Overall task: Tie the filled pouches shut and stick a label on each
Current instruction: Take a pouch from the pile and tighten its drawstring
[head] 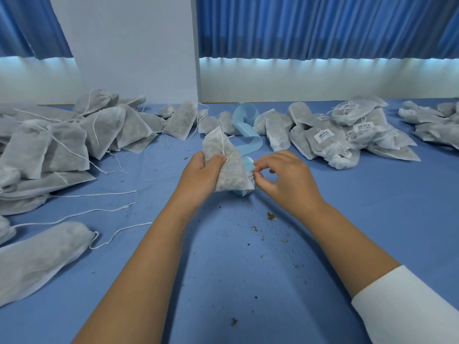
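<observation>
**While the left hand grips a pouch, the right picks at a label**

Where the pouch (224, 165) meets the right hand (283, 180), a small white label (250, 181) shows black barcode bars and a line of print too small to read. It sits at the pouch's lower right edge, against a bit of pale blue strip. Thumb and forefinger pinch its edge; the other fingers curl loosely above.

This pouch is thin white non-woven fabric, lumpy with a dark, coarse filling. It stands tilted at mid-table, its gathered neck pointing away. A white string (222, 142) runs down from the neck to the left hand (198, 175), which wraps the pouch from the left with the thumb laid across its front. Both forearms reach in from the near edge, and a white sleeve (407, 301) covers the right one near the elbow.

Behind the pouch a glossy blue strip (248, 135) curls in a loose loop. To the right lies a heap (347, 135) of pouches bearing white barcode labels, their print unreadable. To the left, a larger pile (74, 140) has no labels in view, and its loose strings trail over the table (248, 281). The blue table cover is dotted with brown crumbs (271, 216). Pleated blue curtains (323, 26) hang at the back.
</observation>
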Tool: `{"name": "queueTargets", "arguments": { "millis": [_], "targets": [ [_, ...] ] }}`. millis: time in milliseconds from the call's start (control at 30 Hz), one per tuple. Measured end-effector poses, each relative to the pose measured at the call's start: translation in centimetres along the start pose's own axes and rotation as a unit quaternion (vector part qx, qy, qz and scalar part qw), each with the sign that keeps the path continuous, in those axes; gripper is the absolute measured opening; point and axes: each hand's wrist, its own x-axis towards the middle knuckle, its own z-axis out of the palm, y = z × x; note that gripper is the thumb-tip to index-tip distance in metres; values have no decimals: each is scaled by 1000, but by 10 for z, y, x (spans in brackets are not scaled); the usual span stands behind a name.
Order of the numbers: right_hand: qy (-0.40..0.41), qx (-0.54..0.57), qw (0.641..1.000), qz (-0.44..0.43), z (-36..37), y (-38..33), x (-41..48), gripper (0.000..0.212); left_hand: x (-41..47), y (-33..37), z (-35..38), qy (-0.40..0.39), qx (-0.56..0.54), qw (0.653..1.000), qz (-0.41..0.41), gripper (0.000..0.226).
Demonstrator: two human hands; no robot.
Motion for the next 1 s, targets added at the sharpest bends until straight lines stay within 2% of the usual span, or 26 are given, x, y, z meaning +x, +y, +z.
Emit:
{"name": "queueTargets", "arguments": {
  "millis": [100, 333, 500, 600, 733, 867, 1000],
  "targets": [
    [-16, 28, 999, 15, -2, -1, -1, 4, 0, -1, 0, 0, -1, 1000, -1, 27],
    [-113, 152, 974, 124, -12, -3, 1, 13, 0, 0, -2, 2, 8, 1000, -6, 22],
    [-86, 276, 935, 206, -19, 1, 5, 24, -2, 1, -3, 3, 9, 1000, -8, 22],
    [-19, 303, 920, 247, -21, 4, 9, 24, -3, 2, -3, 2, -3, 1000, -5, 18],
    [55, 390, 876, 279, -25, 2, 14, 19, -9, 9, -6, -18, -41, 998, 33, 8],
    [41, 451, 846, 280, -26, -6, 15, 18, -17, 19, -8, -42, -51, 996, 56, 10],
    [1, 525, 802, 286, -32, -13, 16, 21, -24, 22, -7, -62, -14, 997, 46, 17]
  ]
}}
